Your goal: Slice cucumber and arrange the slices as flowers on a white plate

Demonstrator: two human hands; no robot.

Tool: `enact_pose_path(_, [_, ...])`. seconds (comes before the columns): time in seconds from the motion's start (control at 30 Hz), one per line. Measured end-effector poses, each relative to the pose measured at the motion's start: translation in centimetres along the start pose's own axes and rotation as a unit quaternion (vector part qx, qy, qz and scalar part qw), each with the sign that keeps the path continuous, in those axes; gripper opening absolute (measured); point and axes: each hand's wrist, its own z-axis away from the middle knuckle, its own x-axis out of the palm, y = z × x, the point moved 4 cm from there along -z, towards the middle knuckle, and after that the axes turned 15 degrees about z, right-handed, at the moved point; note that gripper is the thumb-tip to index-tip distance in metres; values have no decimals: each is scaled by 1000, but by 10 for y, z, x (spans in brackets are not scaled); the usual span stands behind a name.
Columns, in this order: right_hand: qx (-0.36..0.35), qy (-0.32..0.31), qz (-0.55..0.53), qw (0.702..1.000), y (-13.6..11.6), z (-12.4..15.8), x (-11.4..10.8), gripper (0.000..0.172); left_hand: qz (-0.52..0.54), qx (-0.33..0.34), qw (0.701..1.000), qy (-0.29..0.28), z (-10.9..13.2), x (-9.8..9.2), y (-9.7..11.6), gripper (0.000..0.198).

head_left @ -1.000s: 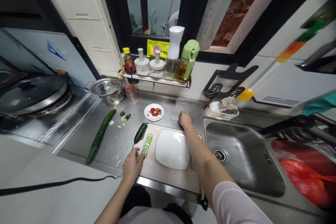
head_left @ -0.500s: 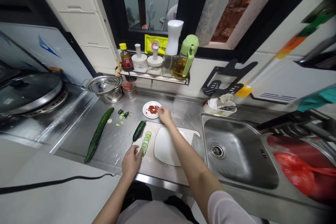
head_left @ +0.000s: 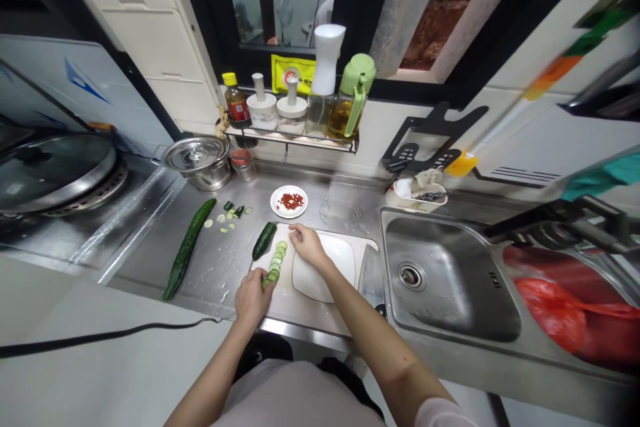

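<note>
A row of cucumber slices [head_left: 275, 262] lies on a pale cutting board [head_left: 300, 307], with the uncut cucumber half [head_left: 264, 240] at its far end. My left hand [head_left: 253, 298] rests at the near end of the row, fingers curled against the slices. My right hand [head_left: 307, 244] reaches over the square white plate [head_left: 336, 261] with fingers bent, touching the far end of the row. A knife blade [head_left: 371, 273] stands at the board's right edge.
A whole cucumber [head_left: 189, 248] and cut scraps [head_left: 231, 215] lie on the steel counter at left. A small dish of red chilli [head_left: 289, 201], a lidded pot [head_left: 196, 161], a condiment shelf [head_left: 293, 137] and the sink [head_left: 445, 287] surround the board.
My right hand came back from the counter behind the plate, past the chilli dish, to the far end of the slices. The left hand stayed at the near end.
</note>
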Motion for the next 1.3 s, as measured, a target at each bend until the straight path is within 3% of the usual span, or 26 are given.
enact_pose_path(0.23, [58, -9, 14, 998, 35, 67, -12, 27, 51, -3, 999, 14, 7, -9, 2, 19])
enact_pose_path(0.37, [81, -8, 0, 997, 42, 86, -14, 26, 185, -5, 982, 25, 2, -22, 6, 19])
enact_pose_path(0.5, [48, -14, -73, 996, 30, 87, -14, 24, 398, 27, 917, -23, -12, -20, 31, 26])
enact_pose_path(0.67, [-20, -34, -146, 989, 8, 79, -23, 23, 489, 60, 866, -83, -27, -12, 73, 40])
enact_pose_path(0.9, [-15, 10, -205, 979, 7, 72, -32, 15, 523, 77, 843, -102, -25, -15, 99, 47])
enact_pose_path(1.03, [1, 36, -244, 969, 6, 71, -38, 19, 516, 76, 847, -102, -22, -18, 107, 41])
enact_pose_path(1.3, [-17, 29, -234, 972, -10, 72, -62, 18, 494, 110, 857, -93, -21, -28, 123, 31])
